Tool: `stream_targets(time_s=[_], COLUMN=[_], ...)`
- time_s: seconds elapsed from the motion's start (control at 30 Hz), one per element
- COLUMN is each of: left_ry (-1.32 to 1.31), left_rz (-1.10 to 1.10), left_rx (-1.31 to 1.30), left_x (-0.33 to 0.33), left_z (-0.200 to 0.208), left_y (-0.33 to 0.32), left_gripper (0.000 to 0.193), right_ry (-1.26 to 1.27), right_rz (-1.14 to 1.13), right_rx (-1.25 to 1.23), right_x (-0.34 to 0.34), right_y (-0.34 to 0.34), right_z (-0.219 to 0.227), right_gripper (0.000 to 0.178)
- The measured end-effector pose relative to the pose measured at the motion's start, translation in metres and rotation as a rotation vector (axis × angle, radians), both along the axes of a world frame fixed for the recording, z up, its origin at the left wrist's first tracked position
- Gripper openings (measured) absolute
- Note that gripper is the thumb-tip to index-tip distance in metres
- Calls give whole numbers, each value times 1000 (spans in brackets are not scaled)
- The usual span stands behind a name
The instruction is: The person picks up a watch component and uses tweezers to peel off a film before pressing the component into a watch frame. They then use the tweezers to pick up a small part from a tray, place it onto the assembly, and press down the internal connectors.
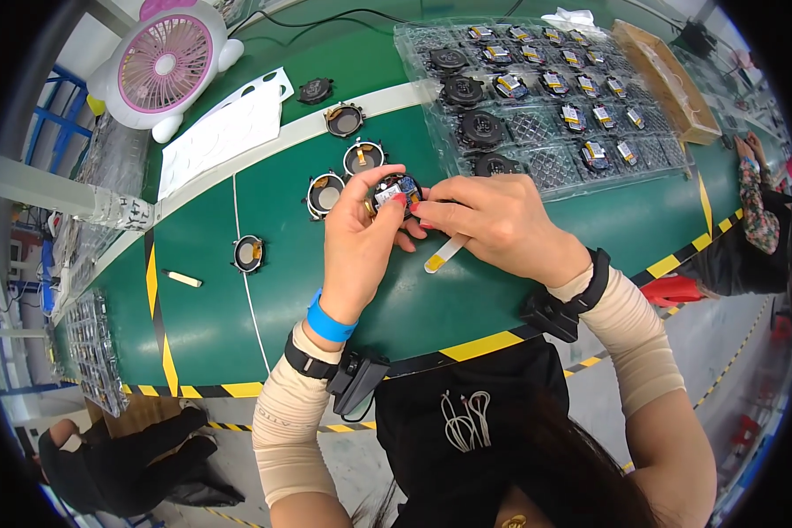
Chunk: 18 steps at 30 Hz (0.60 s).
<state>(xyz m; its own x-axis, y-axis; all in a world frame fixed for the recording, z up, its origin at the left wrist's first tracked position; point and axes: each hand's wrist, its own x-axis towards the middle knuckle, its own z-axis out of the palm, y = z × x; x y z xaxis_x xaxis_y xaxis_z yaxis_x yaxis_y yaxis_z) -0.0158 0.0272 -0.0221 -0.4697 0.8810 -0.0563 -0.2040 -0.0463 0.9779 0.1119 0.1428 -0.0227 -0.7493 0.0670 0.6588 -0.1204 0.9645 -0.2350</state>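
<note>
My left hand [358,242] is closed around a small round watch case [388,193], its thumb on the open inside. A white part, blue circuit board and orange-yellow bits show in the case. My right hand [506,222] meets the case's right edge, fingers pinched together. What those fingertips grip at the case is too small to make out. A flat white stick [446,253] with a yellow tip juts from under the right hand, held by it. Just beyond the left hand lie round silver-rimmed watch housings [363,157], one with an orange flex strip.
A clear plastic tray [537,132] at the back right carries several watch modules. Another housing [248,253] and a cream pen-like tool [183,278] lie left. White sheets [224,136], a fan [165,64] and a cardboard box [669,84] stand farther back. Co-workers are at both sides.
</note>
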Motion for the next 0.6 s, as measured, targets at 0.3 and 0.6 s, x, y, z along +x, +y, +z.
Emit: stream_targets(time_s=[0.3, 0.6], left_ry=[40, 96], left_rz=[-15, 17], left_rx=[-5, -3], left_x=[1, 0], left_z=[-3, -11], left_y=[2, 2], left_gripper=[28, 22], right_ry=[-17, 16], right_rz=[9, 23], right_rx=[12, 28], right_x=[1, 0], right_y=[3, -1], right_z=[-3, -4], right_gripper=[27, 20])
